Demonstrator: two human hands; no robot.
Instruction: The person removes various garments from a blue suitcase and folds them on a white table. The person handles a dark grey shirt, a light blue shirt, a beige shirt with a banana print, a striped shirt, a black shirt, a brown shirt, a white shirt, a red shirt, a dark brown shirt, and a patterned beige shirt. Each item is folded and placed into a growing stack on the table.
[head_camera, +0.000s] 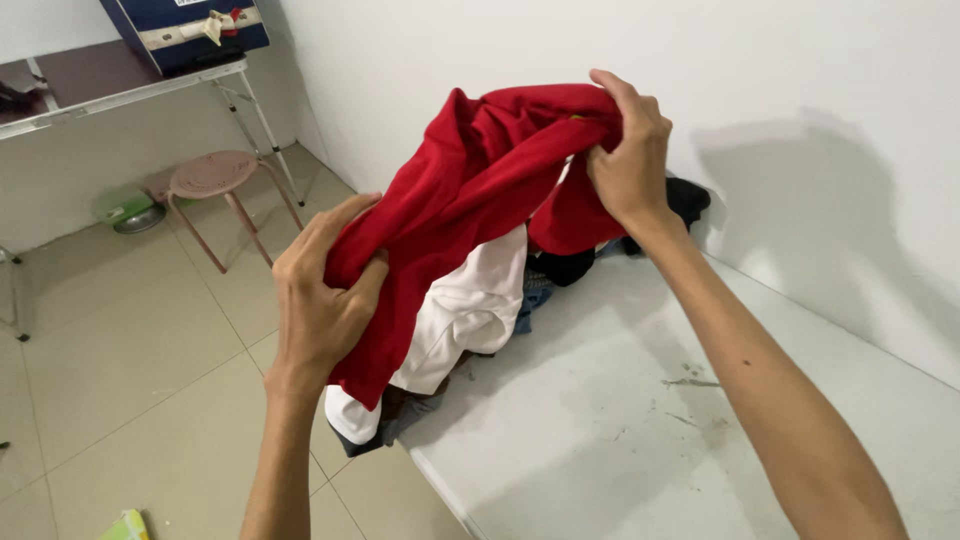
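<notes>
on a white table by a white wall, above a heap of clothes, left hand and right hand each have fingers clenched on a raised red garment, judged light, soft, limp, best gripped at bunched edges.

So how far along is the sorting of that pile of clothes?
Nothing looks finished: no folded garment shows on the white table. In hand: the left hand and right hand hold a bunched red garment up. Left: the pile of white, dark and blue clothes beneath it.
</notes>
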